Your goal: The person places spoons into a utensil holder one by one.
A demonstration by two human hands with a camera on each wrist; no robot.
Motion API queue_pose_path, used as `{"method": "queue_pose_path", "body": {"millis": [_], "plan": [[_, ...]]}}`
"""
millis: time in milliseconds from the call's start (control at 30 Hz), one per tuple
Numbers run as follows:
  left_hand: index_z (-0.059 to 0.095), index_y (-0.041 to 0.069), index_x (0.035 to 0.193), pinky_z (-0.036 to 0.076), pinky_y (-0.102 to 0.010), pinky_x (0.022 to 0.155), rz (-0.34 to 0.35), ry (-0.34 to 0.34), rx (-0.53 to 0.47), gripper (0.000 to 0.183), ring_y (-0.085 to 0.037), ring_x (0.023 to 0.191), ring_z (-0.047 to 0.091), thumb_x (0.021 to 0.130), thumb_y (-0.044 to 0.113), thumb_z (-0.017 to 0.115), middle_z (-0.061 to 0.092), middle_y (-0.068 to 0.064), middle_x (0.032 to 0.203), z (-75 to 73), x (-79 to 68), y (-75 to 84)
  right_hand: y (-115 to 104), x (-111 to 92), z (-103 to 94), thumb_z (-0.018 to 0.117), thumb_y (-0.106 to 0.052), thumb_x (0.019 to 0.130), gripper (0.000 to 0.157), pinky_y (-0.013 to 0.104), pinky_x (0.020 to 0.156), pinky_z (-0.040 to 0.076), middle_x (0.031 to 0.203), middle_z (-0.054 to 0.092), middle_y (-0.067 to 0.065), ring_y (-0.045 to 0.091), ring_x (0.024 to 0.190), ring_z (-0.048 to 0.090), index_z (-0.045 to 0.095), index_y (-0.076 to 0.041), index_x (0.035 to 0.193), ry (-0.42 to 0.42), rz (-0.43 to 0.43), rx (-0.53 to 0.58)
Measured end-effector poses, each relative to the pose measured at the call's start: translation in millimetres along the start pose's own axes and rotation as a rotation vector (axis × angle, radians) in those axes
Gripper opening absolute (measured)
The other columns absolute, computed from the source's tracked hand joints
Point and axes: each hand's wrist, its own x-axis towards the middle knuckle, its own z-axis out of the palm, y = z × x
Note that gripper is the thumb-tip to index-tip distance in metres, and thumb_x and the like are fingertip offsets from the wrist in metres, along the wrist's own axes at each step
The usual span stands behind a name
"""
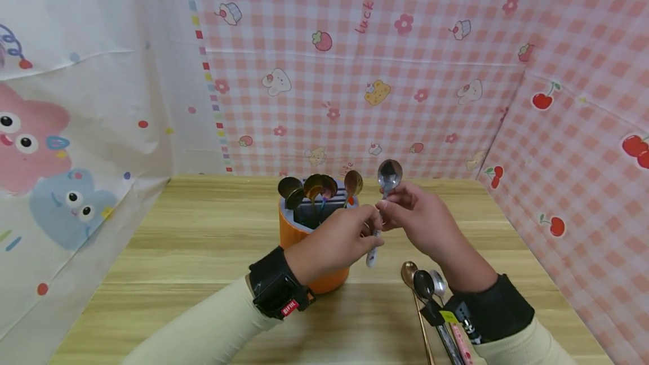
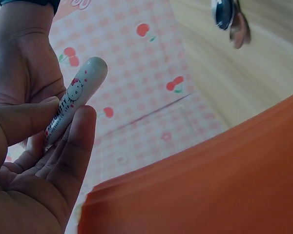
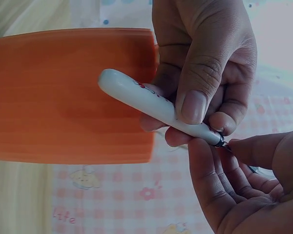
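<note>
A metal spoon [image 1: 390,174] with a white printed handle [image 3: 141,102] is held up by both hands, its bowl at the top and the handle slanting down. My right hand [image 1: 423,221] pinches its neck just below the bowl. Lower down, my left hand [image 1: 337,241] grips the handle between thumb and fingers; red marks and a cartoon cat face show on the handle in the left wrist view. Behind the left hand stands an orange utensil holder [image 1: 289,230] with a grey top. Several spoons [image 1: 290,187] stick up from it, bowls upward.
To the right on the wood-grain table [image 1: 203,252] lie a copper-coloured spoon [image 1: 408,272], a black spoon [image 1: 423,284] and a silver spoon [image 1: 438,281] with a pink handle, partly under the right wrist. Patterned cloth [image 1: 329,72] hangs behind and at both sides.
</note>
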Motion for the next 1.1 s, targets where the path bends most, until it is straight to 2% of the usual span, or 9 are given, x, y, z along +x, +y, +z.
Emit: {"method": "queue_pose_path", "body": {"millis": [233,400,667,767,967,1100], "plan": [[0.054,0.014,0.100,0.053,-0.024,0.070,0.004,0.024,0.027,0.013,-0.007,0.087,0.062,0.095,0.014,0.066,0.064,0.003,0.094,-18.7,-1.8,10.1,-20,6,-5.5,0.061,-0.027,0.099,0.024,0.040,0.076,0.056,0.099,0.067,0.012,0.022,0.089,0.066,0.059,-0.006,0.108,0.006,-0.067,-0.033],[0.054,0.015,0.100,0.052,-0.026,0.070,0.018,0.079,0.032,0.013,-0.008,0.087,0.061,0.095,0.013,0.065,0.063,0.003,0.096,-31.1,-3.3,13.7,-34,13,-6.6,0.061,-0.030,0.099,0.027,0.040,0.076,0.055,0.100,0.066,0.012,0.021,0.089,0.065,0.059,-0.005,0.108,0.017,-0.105,-0.033],[0.056,0.014,0.102,0.052,-0.027,0.068,0.028,0.153,0.046,0.013,-0.007,0.085,0.061,0.095,0.010,0.065,0.065,0.003,0.096,-45.9,-6.6,15.0,-49,22,-2.5,0.062,-0.026,0.098,0.023,0.037,0.075,0.057,0.098,0.067,0.013,0.020,0.087,0.066,0.058,-0.004,0.106,0.016,-0.181,0.034],[0.056,0.013,0.103,0.053,-0.027,0.068,0.036,0.171,0.045,0.012,-0.008,0.083,0.063,0.095,0.010,0.065,0.067,0.000,0.095,-51.1,-6.8,13.7,-53,25,0.7,0.063,-0.023,0.097,0.022,0.036,0.075,0.058,0.098,0.069,0.013,0.020,0.086,0.067,0.058,-0.004,0.105,0.024,-0.216,0.076],[0.057,0.012,0.097,0.054,-0.028,0.071,0.020,0.202,0.104,0.011,-0.010,0.091,0.064,0.093,0.010,0.067,0.063,0.000,0.099,-58.5,-9.4,7.2,-56,32,11.1,0.063,-0.018,0.097,0.018,0.036,0.074,0.058,0.099,0.070,0.014,0.020,0.085,0.069,0.059,-0.004,0.107,0.024,-0.269,0.108],[0.056,0.011,0.095,0.053,-0.028,0.066,0.007,0.211,0.113,0.013,-0.010,0.085,0.062,0.093,0.008,0.068,0.060,-0.001,0.094,-59.4,-12.4,-0.4,-52,35,19.8,0.063,-0.019,0.097,0.017,0.035,0.075,0.058,0.099,0.070,0.013,0.020,0.085,0.069,0.059,-0.005,0.107,0.012,-0.270,0.105]]}}
